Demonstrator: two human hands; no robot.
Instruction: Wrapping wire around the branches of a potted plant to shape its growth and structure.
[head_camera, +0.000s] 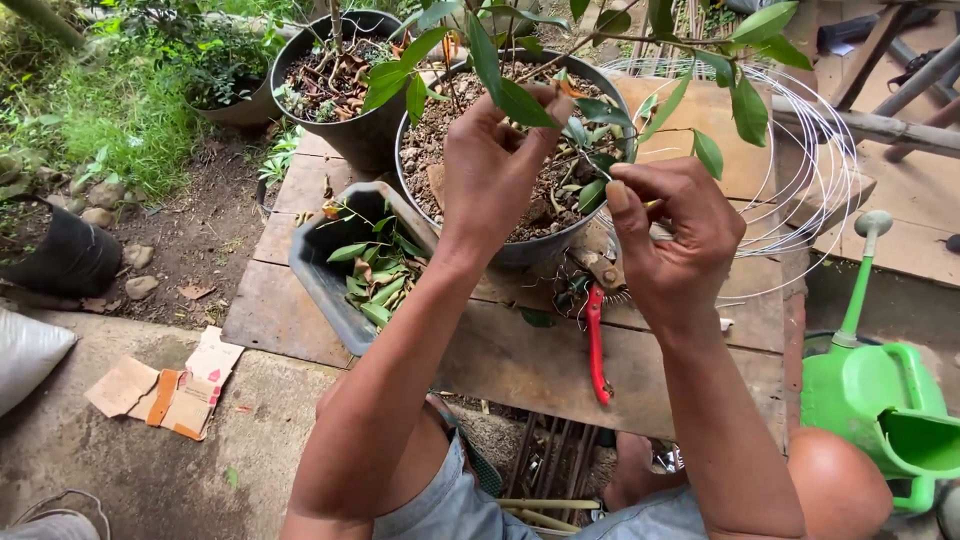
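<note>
Red-handled pruning shears: lying on the worn wooden plank surface, just below the right hand.
Right hand: grip pinched on a thin twig at the near rim of the pot.
Left hand: grip closed on a long green leaf of the plant.
Round black plastic pot: on the surface, filled with gritty soil, under both hands.
Dark rectangular tray: left of the pot, holding cut leaves.
Coil of silver wire: behind the right hand.
</note>
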